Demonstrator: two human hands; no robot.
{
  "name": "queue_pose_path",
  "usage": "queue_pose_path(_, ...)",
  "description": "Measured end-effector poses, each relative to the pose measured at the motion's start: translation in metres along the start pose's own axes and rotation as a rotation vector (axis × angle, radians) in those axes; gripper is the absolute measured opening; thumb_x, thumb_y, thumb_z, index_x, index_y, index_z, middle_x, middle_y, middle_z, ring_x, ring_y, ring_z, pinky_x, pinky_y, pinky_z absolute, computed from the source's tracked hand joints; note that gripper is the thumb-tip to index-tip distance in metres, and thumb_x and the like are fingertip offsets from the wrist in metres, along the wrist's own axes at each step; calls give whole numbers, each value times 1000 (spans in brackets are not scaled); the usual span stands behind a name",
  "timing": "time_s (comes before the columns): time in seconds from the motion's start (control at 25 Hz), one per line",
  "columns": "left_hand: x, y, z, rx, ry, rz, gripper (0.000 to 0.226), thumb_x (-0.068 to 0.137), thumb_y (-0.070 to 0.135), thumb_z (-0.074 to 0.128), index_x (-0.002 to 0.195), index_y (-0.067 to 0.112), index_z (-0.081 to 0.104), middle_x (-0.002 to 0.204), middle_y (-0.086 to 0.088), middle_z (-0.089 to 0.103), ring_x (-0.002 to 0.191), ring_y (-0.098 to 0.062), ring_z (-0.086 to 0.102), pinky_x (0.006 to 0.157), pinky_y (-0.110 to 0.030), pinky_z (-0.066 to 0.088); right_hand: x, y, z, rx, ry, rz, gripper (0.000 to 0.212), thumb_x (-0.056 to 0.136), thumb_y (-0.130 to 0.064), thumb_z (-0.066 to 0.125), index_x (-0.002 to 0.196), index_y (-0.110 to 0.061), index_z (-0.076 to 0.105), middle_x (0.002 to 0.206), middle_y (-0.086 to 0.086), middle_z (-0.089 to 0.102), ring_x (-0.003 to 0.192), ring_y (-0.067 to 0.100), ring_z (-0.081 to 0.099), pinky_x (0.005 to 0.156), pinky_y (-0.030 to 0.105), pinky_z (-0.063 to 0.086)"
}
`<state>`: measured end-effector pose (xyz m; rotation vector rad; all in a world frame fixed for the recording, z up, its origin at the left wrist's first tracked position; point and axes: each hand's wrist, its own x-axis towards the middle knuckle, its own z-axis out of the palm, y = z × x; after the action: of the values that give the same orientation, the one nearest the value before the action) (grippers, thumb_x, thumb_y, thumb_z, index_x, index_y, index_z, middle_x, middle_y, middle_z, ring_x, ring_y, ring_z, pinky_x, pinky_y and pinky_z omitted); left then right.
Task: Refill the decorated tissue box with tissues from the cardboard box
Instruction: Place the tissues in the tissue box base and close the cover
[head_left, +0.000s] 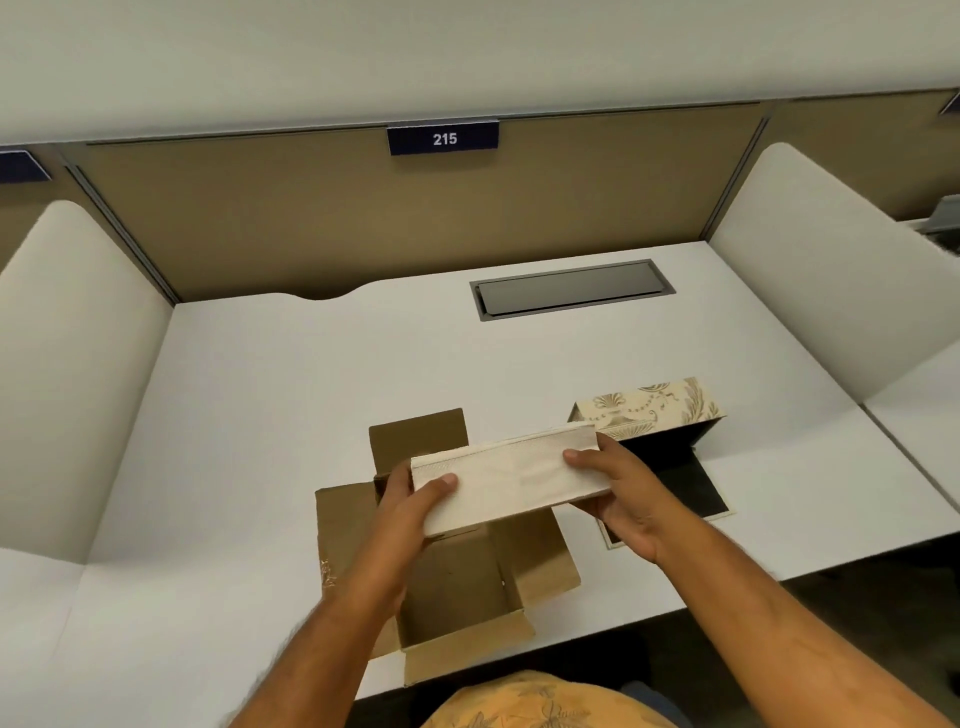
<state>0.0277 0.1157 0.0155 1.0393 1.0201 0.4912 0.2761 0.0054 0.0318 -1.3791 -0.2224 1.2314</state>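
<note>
A white stack of tissues (511, 475) is held level above the table between both hands. My left hand (410, 512) grips its left end and my right hand (621, 499) grips its right end. Below the stack stands the brown cardboard box (457, 587), flaps open, its inside showing brown and bare. To the right lies the decorated tissue box (649, 410), cream with a gold ornament pattern, lying open with its dark inside (685, 483) facing up; my right hand hides part of it.
The white desk (260, 415) has a grey cable hatch (571, 288) at the back. White side dividers (67, 364) and a tan back panel (311, 218) with a "215" sign (444, 137) enclose it. The desk's front edge runs just behind the cardboard box.
</note>
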Motion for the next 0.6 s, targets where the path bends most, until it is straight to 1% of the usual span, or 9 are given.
queue_pose_path(0.08, 1, 1, 25, 51, -10, 22, 62, 84, 46, 76, 139, 35, 52, 130, 5, 68, 117, -17, 67, 101, -41, 58, -2, -3, -15, -44, 12, -22, 41, 95, -9, 69, 133, -22, 64, 130, 8, 71, 119, 29, 66, 85, 38, 61)
queue_pose_path(0.16, 3, 2, 50, 72, 3, 31, 70, 78, 44, 74, 142, 33, 49, 131, 3, 65, 118, -19, 65, 100, -42, 58, -3, -6, -34, -95, 14, -31, 43, 97, -11, 67, 137, -25, 61, 130, 5, 70, 120, 27, 65, 94, 40, 60)
queue_pose_path(0.2, 3, 2, 60, 71, 6, 29, 69, 77, 41, 73, 141, 33, 49, 131, 2, 65, 118, -19, 65, 98, -42, 59, -4, -6, -44, -108, 11, -31, 44, 98, -12, 66, 139, -27, 60, 130, 4, 71, 121, 25, 66, 97, 40, 59)
queue_pose_path(0.24, 4, 2, 70, 74, 6, 24, 67, 76, 38, 70, 140, 34, 50, 131, 2, 65, 118, -19, 64, 97, -40, 59, -5, -8, -56, -113, 6, -30, 44, 98, -12, 66, 139, -28, 60, 129, 3, 72, 121, 24, 66, 96, 39, 59)
queue_pose_path(0.32, 7, 1, 89, 81, 2, 7, 67, 75, 33, 67, 139, 38, 51, 131, 5, 65, 119, -19, 63, 98, -41, 58, -8, -12, -82, -115, -16, -19, 43, 98, -9, 65, 136, -30, 63, 125, -1, 76, 119, 22, 69, 91, 36, 60)
queue_pose_path(0.4, 10, -5, 121, 89, 20, -18, 67, 74, 30, 65, 139, 40, 52, 129, 7, 66, 118, -18, 64, 98, -42, 58, -6, -20, -121, -126, -48, 9, 43, 98, -6, 63, 133, -30, 65, 121, -4, 79, 117, 22, 71, 88, 34, 61)
queue_pose_path(0.48, 14, -15, 157, 100, 49, -47, 67, 75, 29, 65, 140, 39, 51, 127, 6, 68, 114, -18, 66, 90, -39, 61, 0, -28, -161, -136, -65, 37, 42, 98, -5, 63, 132, -30, 65, 121, -3, 79, 115, 22, 73, 86, 34, 61)
queue_pose_path(0.56, 19, -29, 188, 88, 78, -79, 61, 83, 22, 67, 139, 40, 51, 126, 7, 68, 112, -19, 68, 82, -34, 63, 10, -34, -198, -160, -88, 62, 43, 96, -5, 65, 132, -29, 65, 122, -2, 79, 111, 19, 75, 86, 34, 61)
queue_pose_path(0.6, 21, -36, 199, 78, 90, -97, 57, 88, 17, 66, 138, 41, 51, 127, 7, 67, 113, -19, 68, 81, -33, 63, 15, -36, -213, -179, -96, 73, 44, 96, -5, 66, 133, -29, 65, 121, -3, 79, 110, 18, 75, 85, 34, 62)
